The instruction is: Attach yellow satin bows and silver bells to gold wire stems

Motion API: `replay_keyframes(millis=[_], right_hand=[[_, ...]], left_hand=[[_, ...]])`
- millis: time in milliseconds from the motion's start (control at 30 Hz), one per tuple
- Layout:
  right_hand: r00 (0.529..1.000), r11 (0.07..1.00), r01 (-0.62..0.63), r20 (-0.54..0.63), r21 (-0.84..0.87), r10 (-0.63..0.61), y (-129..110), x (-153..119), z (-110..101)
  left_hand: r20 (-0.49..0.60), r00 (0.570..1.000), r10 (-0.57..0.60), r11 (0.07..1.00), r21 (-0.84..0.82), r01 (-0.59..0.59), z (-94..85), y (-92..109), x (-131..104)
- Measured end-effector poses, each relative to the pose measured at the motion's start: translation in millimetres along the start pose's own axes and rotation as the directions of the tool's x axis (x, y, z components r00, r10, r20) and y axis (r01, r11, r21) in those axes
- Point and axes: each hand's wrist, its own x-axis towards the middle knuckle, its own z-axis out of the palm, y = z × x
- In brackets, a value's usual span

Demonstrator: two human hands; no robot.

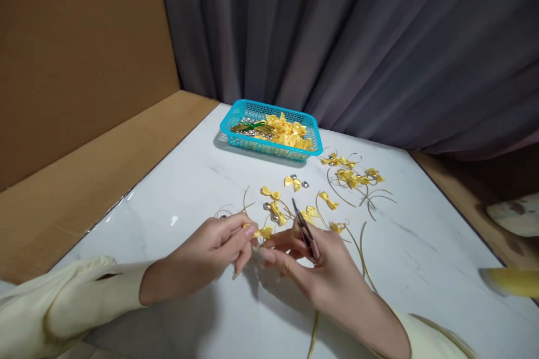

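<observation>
My left hand (219, 244) is closed in a pinch on a yellow satin bow (265, 231), just above the table. Close by on its right is my right hand (311, 263), thumb and fingers drawn together at the bow's lower edge. A slim, dark, pointed metal tool like tweezers (307, 233) is tucked between its fingers, tip pointing up and away. What the right fingertips pinch is too small to make out. A gold wire (314, 336) shows below the right hand. Just beyond the hands lie loose yellow bows (270, 193) and small silver bells (274, 216).
A blue plastic basket (269, 148) at the back holds yellow bows, silver bells and a bundle of gold wires. Bows attached to curled gold wires (353, 178) lie at the right on the white marbled table (185, 190). A blurred yellow object (511, 282) is at the right edge.
</observation>
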Motion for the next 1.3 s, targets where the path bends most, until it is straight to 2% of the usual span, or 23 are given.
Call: replay_keyframes(millis=[167,300,467,633,700,767,833,933,1133,1300], right_hand=[[0.988,0.971,-0.138,0.093,0.196,0.122,-0.5,3.5,5.9],[0.982,0.951,-0.178,0.102,0.252,0.157,-3.5,5.7,6.6],[0.984,0.947,-0.17,0.092,0.274,0.15,-2.3,2.9,7.2],[0.981,0.953,-0.162,0.149,0.257,0.126,-2.8,0.7,3.9],[0.987,0.977,-0.128,0.12,0.171,0.108,-4.6,0.5,-0.9],[0.998,0.998,-0.053,0.043,0.021,0.052,-6.2,0.0,-7.1],[0.999,0.995,0.031,-0.014,-0.092,-0.032,-7.0,-0.7,-12.5],[0.995,0.987,0.104,0.02,-0.12,-0.102,-6.7,-0.6,-15.8],[0.981,0.99,0.101,0.174,-0.094,-0.084,-4.6,2.2,-11.2],[0.974,0.985,0.095,0.218,-0.141,-0.063,-6.4,1.9,-11.0]], left_hand=[[-0.04,0.997,0.073,0.971,0.23,-0.062,3.9,3.9,-3.9],[-0.019,0.975,0.222,0.898,0.394,-0.197,5.5,2.1,-4.5],[-0.006,0.883,0.47,0.684,0.635,-0.359,6.4,-2.8,-2.5],[0.067,0.766,0.639,0.445,0.78,-0.439,6.3,-7.8,-0.7],[0.087,0.726,0.683,0.378,0.807,-0.453,5.8,-11.2,-0.6],[0.116,0.702,0.703,0.322,0.827,-0.46,5.3,-14.4,-0.7],[0.147,0.701,0.698,0.292,0.835,-0.466,4.9,-16.4,-0.9],[0.175,0.72,0.671,0.31,0.816,-0.488,4.7,-16.2,-1.8],[0.22,0.779,0.587,0.379,0.776,-0.504,4.0,-12.1,-4.7],[0.265,0.777,0.57,0.4,0.737,-0.545,2.8,-8.7,-4.4]])
